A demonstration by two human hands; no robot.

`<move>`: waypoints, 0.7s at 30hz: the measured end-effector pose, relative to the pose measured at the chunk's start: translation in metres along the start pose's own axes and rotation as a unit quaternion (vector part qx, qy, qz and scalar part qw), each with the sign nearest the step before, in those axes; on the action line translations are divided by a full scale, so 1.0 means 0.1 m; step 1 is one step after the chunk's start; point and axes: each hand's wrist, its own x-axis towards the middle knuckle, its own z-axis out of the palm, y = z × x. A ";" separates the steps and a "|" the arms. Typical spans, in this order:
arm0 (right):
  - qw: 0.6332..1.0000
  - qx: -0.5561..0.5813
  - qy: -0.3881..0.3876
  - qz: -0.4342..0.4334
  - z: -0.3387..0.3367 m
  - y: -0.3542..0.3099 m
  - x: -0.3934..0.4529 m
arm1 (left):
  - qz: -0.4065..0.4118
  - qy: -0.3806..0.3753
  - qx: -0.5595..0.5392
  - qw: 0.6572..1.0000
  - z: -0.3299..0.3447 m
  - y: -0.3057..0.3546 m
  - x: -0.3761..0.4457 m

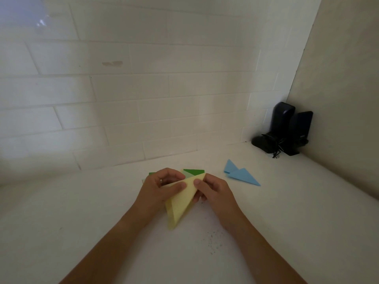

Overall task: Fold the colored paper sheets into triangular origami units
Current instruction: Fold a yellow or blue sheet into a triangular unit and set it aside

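A pale yellow paper [180, 206], folded into a long triangle, is held just above the white counter with its tip pointing toward me. My left hand [164, 186] grips its upper left part, thumb on top and fingers curled behind. My right hand [211, 190] pinches its upper right corner, thumb on the top face. Green sheets [193, 172] lie on the counter behind both hands, mostly hidden. Two folded blue triangular units [241, 174] lie to the right, one overlapping the other.
A black device on a stand [284, 130] with loose cords fills the back right corner. White tiled wall runs behind, a beige wall on the right. Small dark specks [213, 240] dot the counter near my right forearm.
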 end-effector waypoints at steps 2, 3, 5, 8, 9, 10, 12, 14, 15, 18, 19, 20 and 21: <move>1.000 0.008 0.003 0.002 0.00 -0.01 0.00 | 0.001 -0.003 -0.001 1.000 0.01 0.01 0.00; 1.000 0.011 0.005 0.003 0.00 -0.02 0.00 | 0.004 -0.004 0.000 1.000 0.01 0.01 -0.01; 1.000 0.018 0.008 0.008 -0.01 -0.02 -0.01 | 0.011 -0.007 0.002 1.000 0.02 0.01 -0.01; 1.000 0.018 0.011 0.009 -0.01 -0.01 0.00 | 0.012 -0.009 0.000 1.000 0.01 0.00 0.00; 1.000 0.015 0.011 0.008 -0.01 0.00 0.00 | 0.013 -0.009 -0.001 1.000 0.01 0.00 0.00; 1.000 0.013 0.012 0.007 -0.01 0.00 0.00 | 0.013 -0.009 -0.001 1.000 0.00 0.00 0.00; 1.000 0.007 0.013 0.007 -0.01 0.00 0.00 | 0.010 -0.008 -0.002 1.000 0.01 0.00 0.00; 1.000 0.000 0.015 0.006 -0.01 0.00 -0.01 | 0.001 -0.007 -0.004 1.000 0.01 0.00 -0.01; 1.000 -0.005 0.015 0.005 0.00 0.01 -0.01 | -0.004 -0.008 -0.005 1.000 0.01 0.00 -0.01; 1.000 -0.009 0.021 0.001 0.00 0.01 0.00 | -0.017 -0.017 -0.003 1.000 0.00 -0.01 0.00; 1.000 -0.007 0.022 -0.002 0.00 0.01 0.00 | -0.021 -0.018 -0.003 1.000 0.00 -0.01 0.00; 1.000 -0.004 0.023 -0.005 0.00 0.01 0.00 | -0.025 -0.018 -0.004 1.000 0.00 -0.01 0.00; 1.000 0.000 0.024 -0.006 0.00 0.00 0.00 | -0.028 -0.019 -0.005 0.999 0.00 -0.01 0.00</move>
